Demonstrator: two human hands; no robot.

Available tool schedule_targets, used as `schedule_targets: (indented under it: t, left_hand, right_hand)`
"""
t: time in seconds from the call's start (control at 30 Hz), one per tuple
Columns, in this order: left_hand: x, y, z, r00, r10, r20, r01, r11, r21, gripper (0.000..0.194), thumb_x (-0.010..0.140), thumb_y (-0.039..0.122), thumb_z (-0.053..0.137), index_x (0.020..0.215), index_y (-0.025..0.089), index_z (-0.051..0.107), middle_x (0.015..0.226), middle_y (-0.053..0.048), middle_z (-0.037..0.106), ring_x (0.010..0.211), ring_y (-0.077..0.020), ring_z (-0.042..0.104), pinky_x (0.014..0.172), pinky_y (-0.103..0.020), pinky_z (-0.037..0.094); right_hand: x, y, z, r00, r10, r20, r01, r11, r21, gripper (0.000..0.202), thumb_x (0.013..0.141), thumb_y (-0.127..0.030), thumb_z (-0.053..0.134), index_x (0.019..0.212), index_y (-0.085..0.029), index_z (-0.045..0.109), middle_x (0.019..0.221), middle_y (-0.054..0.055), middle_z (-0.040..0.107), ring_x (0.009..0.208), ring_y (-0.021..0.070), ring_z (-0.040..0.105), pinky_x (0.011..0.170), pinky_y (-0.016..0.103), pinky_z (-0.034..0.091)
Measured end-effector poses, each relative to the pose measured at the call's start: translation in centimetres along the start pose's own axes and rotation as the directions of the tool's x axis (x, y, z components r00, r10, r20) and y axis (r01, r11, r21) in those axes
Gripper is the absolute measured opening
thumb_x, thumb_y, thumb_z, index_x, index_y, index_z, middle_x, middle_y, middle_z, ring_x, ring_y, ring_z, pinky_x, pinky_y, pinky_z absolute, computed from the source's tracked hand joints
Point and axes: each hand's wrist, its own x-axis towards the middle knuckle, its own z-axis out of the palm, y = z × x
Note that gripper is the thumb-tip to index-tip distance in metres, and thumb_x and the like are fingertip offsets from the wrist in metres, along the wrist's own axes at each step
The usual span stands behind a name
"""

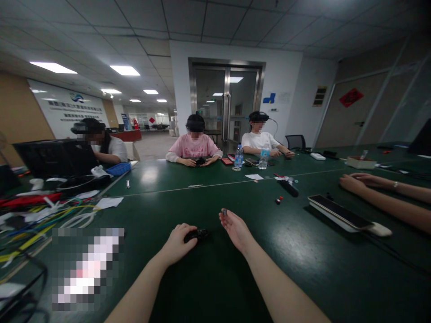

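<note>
My left hand [179,243] is closed round one end of a small black object [201,233] lying low over the green table. Its far end sticks out to the right and has an uneven surface; I cannot make out its exact kind. To the right of it, my right hand [236,229] is turned partly palm-up. Between its thumb and fingertips it pinches a small grey piece [224,212], too small to name. The two hands are apart.
A black phone-like slab [343,211] lies on a white block at right, near another person's forearms [370,188]. Tangled cables [57,220] cover the left side. Two water bottles [264,159] stand across the green table [276,269], where several people wearing headsets sit.
</note>
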Motion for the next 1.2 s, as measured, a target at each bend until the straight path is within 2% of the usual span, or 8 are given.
schedule_targets:
  t: [0.2, 0.37, 0.73, 1.2]
  left_hand:
    - [0.09, -0.11, 0.08, 1.000, 0.025, -0.014, -0.024, 0.999, 0.021, 0.037, 0.083, 0.041, 0.049, 0.115, 0.023, 0.056, 0.109, -0.005, 0.057, 0.104, -0.0226, 0.049, 0.091, -0.035, 0.037]
    - [0.03, 0.18, -0.16, 1.000, -0.001, 0.015, 0.001, 1.000, 0.009, 0.038, 0.084, 0.043, 0.047, 0.115, 0.024, 0.056, 0.110, -0.004, 0.057, 0.104, -0.0229, 0.049, 0.090, -0.035, 0.038]
    - [-0.03, 0.38, -0.26, 1.000, -0.003, 0.011, 0.003, 1.000, 0.001, 0.036, 0.083, 0.041, 0.049, 0.115, 0.024, 0.057, 0.110, -0.003, 0.058, 0.105, -0.0224, 0.049, 0.091, -0.035, 0.038]
    - [0.29, -0.33, 0.29, 0.999, 0.045, -0.024, -0.044, 0.997, 0.068, 0.038, 0.076, 0.034, 0.057, 0.113, 0.024, 0.057, 0.110, -0.004, 0.058, 0.104, -0.0235, 0.049, 0.092, -0.036, 0.037]
  right_hand:
    - [-0.51, -0.45, 0.42, 1.000, -0.015, 0.006, 0.015, 1.000, 0.006, 0.035, 0.075, -0.042, 0.061, 0.102, -0.021, 0.061, 0.108, 0.007, 0.063, 0.107, 0.0232, 0.056, 0.090, 0.038, 0.045]
    - [-0.08, 0.01, 0.13, 1.000, -0.018, 0.000, 0.018, 1.000, 0.011, 0.036, 0.074, -0.043, 0.063, 0.102, -0.021, 0.062, 0.106, 0.006, 0.064, 0.105, 0.0228, 0.057, 0.088, 0.038, 0.046]
    - [-0.20, 0.09, 0.06, 1.000, -0.012, 0.005, 0.012, 0.999, 0.037, 0.036, 0.071, -0.038, 0.068, 0.103, -0.022, 0.063, 0.105, 0.006, 0.064, 0.102, 0.0212, 0.058, 0.094, 0.038, 0.044]
    - [-0.16, 0.03, 0.35, 1.000, -0.011, 0.004, 0.010, 0.998, 0.067, 0.035, 0.068, -0.033, 0.072, 0.100, -0.020, 0.065, 0.102, 0.006, 0.065, 0.097, 0.0182, 0.059, 0.088, 0.031, 0.044]
